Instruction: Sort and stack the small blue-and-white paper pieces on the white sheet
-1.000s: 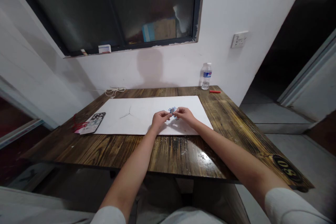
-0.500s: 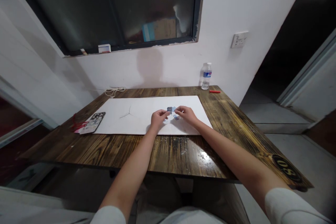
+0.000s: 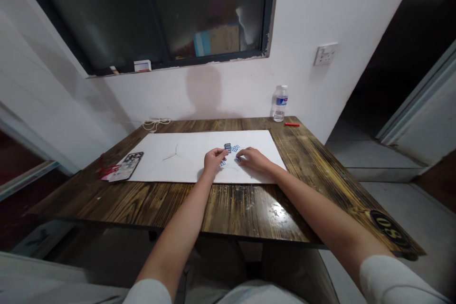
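Note:
My left hand [image 3: 213, 160] pinches a small dark piece with pale stripes [image 3: 227, 148] between thumb and fingertips, holding it up above a white board [image 3: 153, 156]. Blue-outlined flat pieces [image 3: 234, 148] show just right of it, and another blue-outlined piece [image 3: 223, 163] shows below the left fingertips. My right hand [image 3: 252, 158] is low over the board with its fingers curled together. At those fingertips is a small blue-striped piece [image 3: 238, 158], mostly covered; whether it is lifted cannot be made out. A branching dark line [image 3: 175, 154] shows on the board's left part.
The board lies on a dark wooden table [image 3: 160, 204]. A patterned phone case [image 3: 130, 166] with red cord [image 3: 108, 169] overlaps its left end. Behind are a white cable [image 3: 156, 123], a water bottle [image 3: 280, 103] and a red pen-like stick [image 3: 292, 124], near the wall.
My right hand has moved down and slightly toward me, away from the blue-outlined pieces beside the left hand, onto the lower piece. My left hand has shifted slightly left with its dark piece.

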Demonstrator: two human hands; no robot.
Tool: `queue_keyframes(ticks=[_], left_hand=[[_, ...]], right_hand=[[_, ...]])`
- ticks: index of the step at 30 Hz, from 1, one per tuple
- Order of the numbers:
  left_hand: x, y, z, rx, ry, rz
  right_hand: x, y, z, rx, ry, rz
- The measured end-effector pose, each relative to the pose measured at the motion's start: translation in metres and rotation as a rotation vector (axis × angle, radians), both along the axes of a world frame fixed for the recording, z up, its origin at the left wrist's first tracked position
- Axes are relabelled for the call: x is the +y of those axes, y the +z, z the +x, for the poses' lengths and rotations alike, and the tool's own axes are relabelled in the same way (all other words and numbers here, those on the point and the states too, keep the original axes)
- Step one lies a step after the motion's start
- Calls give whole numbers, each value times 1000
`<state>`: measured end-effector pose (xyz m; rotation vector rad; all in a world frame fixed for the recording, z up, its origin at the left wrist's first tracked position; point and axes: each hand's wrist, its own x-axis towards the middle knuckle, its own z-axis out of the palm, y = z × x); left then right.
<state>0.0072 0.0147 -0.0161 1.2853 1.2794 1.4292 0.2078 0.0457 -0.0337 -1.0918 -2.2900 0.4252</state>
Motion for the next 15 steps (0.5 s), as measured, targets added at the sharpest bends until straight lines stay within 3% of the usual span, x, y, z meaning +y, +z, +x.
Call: queue_keyframes(ticks=[9, 15], left_hand=[[0, 0, 1, 3, 1, 0], [0, -1, 1, 11, -10, 8]], right_hand=[[1, 4, 0, -117, 49, 111], [-1, 4, -1, -76, 55, 142]])
